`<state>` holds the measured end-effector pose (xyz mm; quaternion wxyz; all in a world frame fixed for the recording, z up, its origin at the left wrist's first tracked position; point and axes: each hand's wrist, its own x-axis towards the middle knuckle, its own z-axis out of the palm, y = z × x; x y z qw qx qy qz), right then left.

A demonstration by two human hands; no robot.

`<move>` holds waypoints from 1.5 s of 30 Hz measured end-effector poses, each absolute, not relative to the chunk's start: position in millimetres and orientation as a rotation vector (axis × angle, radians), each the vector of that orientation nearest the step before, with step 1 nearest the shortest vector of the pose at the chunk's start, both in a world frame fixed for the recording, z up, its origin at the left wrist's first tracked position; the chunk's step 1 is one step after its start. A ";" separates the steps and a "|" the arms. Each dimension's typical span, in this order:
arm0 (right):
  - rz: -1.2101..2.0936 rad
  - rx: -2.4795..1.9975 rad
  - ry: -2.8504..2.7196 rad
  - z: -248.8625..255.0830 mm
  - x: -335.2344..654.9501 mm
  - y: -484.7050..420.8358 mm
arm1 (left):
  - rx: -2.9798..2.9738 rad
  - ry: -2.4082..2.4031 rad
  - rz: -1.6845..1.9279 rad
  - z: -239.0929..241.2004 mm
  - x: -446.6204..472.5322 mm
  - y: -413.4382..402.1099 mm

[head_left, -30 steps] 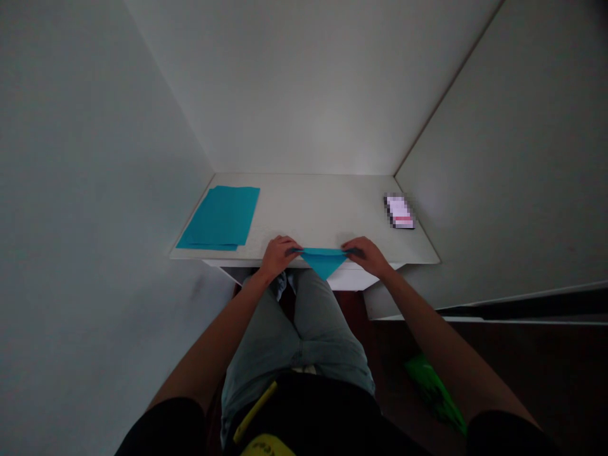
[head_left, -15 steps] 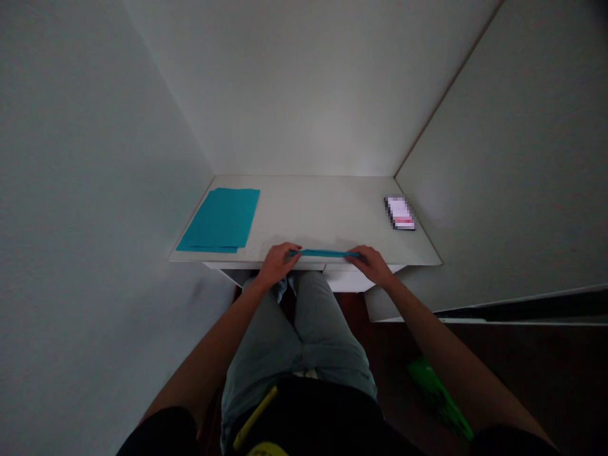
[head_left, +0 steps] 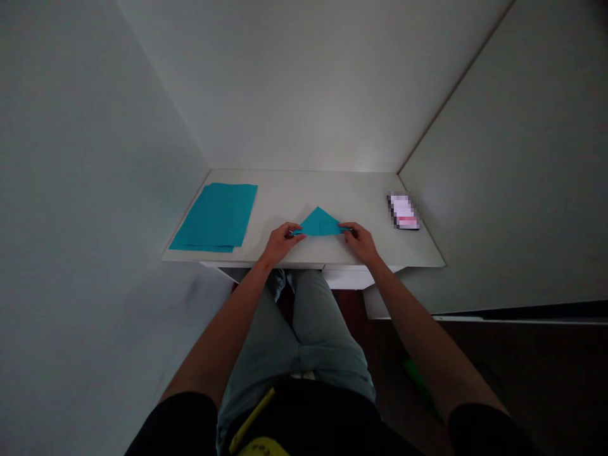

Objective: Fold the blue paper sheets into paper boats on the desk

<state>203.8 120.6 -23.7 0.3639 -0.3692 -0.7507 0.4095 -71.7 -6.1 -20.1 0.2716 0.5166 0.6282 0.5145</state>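
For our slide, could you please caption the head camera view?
Left hand and right hand hold a folded blue paper triangle on a white desk beside blue sheets.

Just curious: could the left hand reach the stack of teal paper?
Probably yes: the left hand sits close beside the teal paper stack, nothing between them, though it is holding the folded paper triangle.

1. Behind the folded paper [head_left: 320,223], the table [head_left: 304,189] offers open room for a hand up to the back wall [head_left: 304,82].
2. The left hand [head_left: 282,244] has only a small gap before the paper stack [head_left: 213,217], which lies flat and low enough to pass over.
3. The right hand [head_left: 358,244] has more room before the phone [head_left: 403,211].
4. The left wall [head_left: 104,190] and right wall [head_left: 503,177] block sideways passage beyond the table's ends.
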 end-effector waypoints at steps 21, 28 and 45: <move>0.974 -0.991 -1.973 -17.6 202.0 110.1 | 1.371 1.803 1.405 -9.4 -65.1 -11.4; 0.919 -0.977 -1.893 -15.9 189.9 106.3 | 1.699 1.847 1.176 -6.1 -60.5 -14.6; 0.517 -0.657 -2.522 -17.9 194.3 101.5 | 2.004 1.929 0.955 -2.5 -57.6 -15.2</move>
